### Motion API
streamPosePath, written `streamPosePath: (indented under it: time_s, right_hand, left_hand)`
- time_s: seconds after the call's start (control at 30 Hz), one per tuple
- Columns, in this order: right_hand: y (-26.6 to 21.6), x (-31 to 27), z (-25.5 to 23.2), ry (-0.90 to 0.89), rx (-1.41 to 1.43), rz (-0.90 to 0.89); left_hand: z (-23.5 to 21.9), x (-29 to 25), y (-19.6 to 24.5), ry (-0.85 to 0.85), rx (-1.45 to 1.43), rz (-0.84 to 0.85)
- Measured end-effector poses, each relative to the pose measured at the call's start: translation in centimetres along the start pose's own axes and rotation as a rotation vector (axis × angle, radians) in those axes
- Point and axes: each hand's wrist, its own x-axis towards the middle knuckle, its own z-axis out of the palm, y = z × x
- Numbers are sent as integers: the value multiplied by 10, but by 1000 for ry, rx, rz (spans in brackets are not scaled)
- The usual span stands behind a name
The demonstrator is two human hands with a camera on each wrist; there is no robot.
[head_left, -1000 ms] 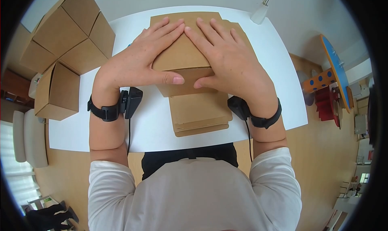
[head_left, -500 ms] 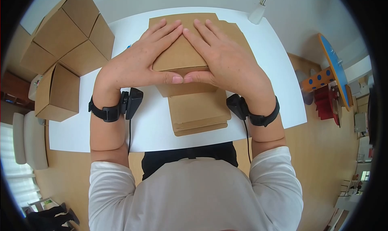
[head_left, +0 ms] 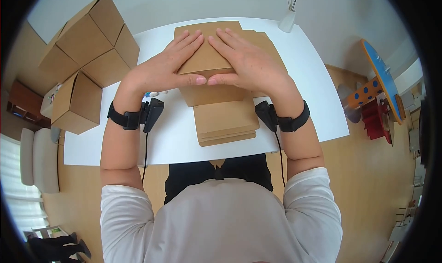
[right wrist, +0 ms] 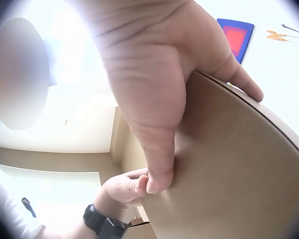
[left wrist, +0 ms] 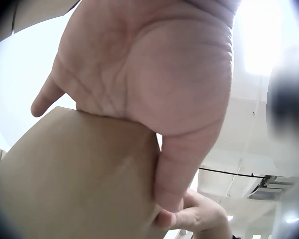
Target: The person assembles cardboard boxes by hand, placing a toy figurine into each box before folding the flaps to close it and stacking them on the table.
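Observation:
A closed cardboard box (head_left: pixel 207 95) stands on the white table between both hands. The left hand (head_left: pixel 161 69) lies over its left top edge, fingers straight on the lid and thumb along the front face. Mirroring it on the right side, the right hand (head_left: pixel 255 67) has straight fingers on the lid and its thumb on the front. The thumb tips nearly meet. From below, the left wrist view shows the left palm (left wrist: pixel 144 69) against the box edge (left wrist: pixel 109 119); in the right wrist view the right thumb (right wrist: pixel 159 149) presses the box wall (right wrist: pixel 229 164).
Flattened cardboard (head_left: pixel 225 120) lies stacked in front of the box; more cardboard (head_left: pixel 267 44) shows behind the right hand. Several boxes (head_left: pixel 85 42) are piled at the left, one box (head_left: pixel 78 102) nearer. A white vase (head_left: pixel 287 22) stands at the back right. Small white items (head_left: pixel 156 93) lie by the left wrist.
The right thumb has moved left along the box front, up to the left thumb. Both hands have stayed on the box while the head view has shifted slightly.

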Motion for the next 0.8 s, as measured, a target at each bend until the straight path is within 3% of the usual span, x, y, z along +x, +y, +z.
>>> streamPosePath:
  time_s: [0.23, 0.33, 0.4, 0.43, 0.5, 0.53, 0.6, 0.7, 0.8]
  right_hand:
    - [-3, -22, 3, 81, 127, 21]
    - [1, -37, 13, 191, 169, 40]
    - [2, -45, 20, 327, 232, 115]
    - [2, -50, 23, 285, 385, 198]
    - [2, -57, 26, 190, 692, 364]
    - [1, -60, 26, 112, 762, 363]
    - [-2, -61, 25, -53, 902, 342]
    - [-15, -61, 12, -39, 768, 383]
    - [-27, -58, -2, 23, 815, 381]
  left_hand:
    - [18, -31, 23, 186, 103, -66]
    - [31, -42, 19, 288, 50, 17]
    - [55, -44, 6, 509, -121, -32]
    - [59, -44, 8, 617, -209, -58]
    - [57, -46, 7, 467, -680, -228]
    - [55, -48, 8, 385, -912, -314]
    - [58, -48, 16, 322, -1025, -250]
    - [55, -49, 26, 343, -987, -160]
    - [44, -61, 43, 438, -882, -119]
